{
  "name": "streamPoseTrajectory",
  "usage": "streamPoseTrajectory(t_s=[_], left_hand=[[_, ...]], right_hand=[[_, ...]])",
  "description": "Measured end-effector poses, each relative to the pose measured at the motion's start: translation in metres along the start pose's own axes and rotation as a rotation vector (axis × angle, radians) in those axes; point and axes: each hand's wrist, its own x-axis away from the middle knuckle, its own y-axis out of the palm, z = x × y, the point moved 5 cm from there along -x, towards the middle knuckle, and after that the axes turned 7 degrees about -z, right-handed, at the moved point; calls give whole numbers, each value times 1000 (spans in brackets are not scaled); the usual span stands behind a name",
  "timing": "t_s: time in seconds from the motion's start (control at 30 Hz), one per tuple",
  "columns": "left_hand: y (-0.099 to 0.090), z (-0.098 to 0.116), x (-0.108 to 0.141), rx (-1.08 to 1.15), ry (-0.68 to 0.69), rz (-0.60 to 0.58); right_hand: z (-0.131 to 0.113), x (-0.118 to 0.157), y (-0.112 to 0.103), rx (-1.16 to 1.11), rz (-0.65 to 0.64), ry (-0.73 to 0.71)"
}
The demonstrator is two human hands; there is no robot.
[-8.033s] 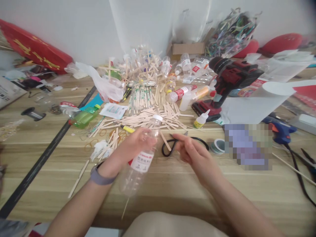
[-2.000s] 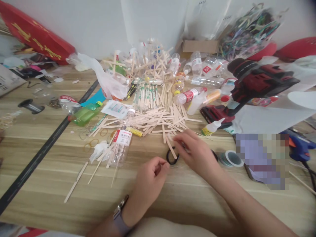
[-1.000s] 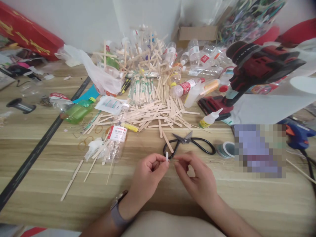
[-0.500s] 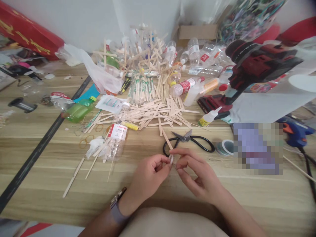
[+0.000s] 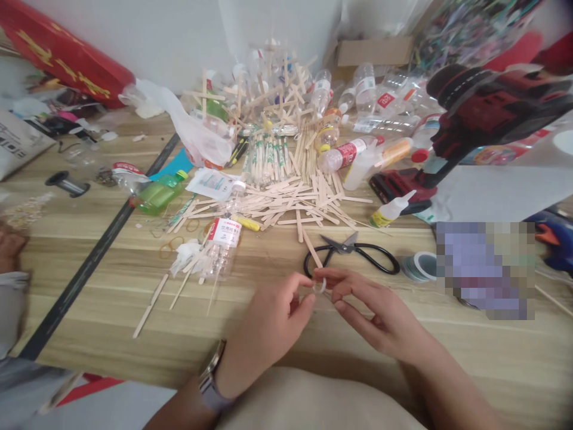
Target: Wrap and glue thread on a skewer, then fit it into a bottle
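Observation:
A small white ring [image 5: 320, 287], like a thin curled strip, is between my two hands above the front of the table. The thumb and index finger of my left hand [image 5: 282, 316] hold its left side. My right hand [image 5: 373, 307] has its bent fingertips at the ring's top and right side. A flat wooden stick [image 5: 312, 248] slants from the fingertips towards the stick pile; whether it is held or lies on the table, I cannot tell. Just beyond lie black-handled scissors [image 5: 347, 246], open, with one handle loop close to the stick.
Flat wooden sticks [image 5: 286, 203] lie heaped ahead, with plastic bottles [image 5: 344, 154] behind. A labelled water bottle [image 5: 221, 242] lies left, a glue bottle [image 5: 389, 210] stands right, near a wire spool [image 5: 421, 267] and red power tool [image 5: 470, 119]. Another person's hand [image 5: 9, 249] shows far left.
The white ring shows more openly as a loop, and my right fingertips have come closer around it. The view has swung left, bringing another person's hand and sleeve in at the left edge.

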Motion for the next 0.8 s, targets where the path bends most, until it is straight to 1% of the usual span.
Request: streamPoseTrajectory(t_s=[0.13,0.27,0.43,0.53,0.67,0.8], left_hand=[[2,5,6,-23,20,11],[5,9,6,-20,30,0],[12,8,4,6,4,-29],[16,7,5,20,16,-42],[24,10,5,41,59,-95],[28,13,4,55,77,-128]], right_hand=[[-3,4,-2,45,-23,23],[-8,10,-2,98,-52,25],[-6,20,5,78,-150,86],[-4,28,7,73,-182,126],[-5,39,6,110,-176,113],[-3,46,5,135,-106,95]])
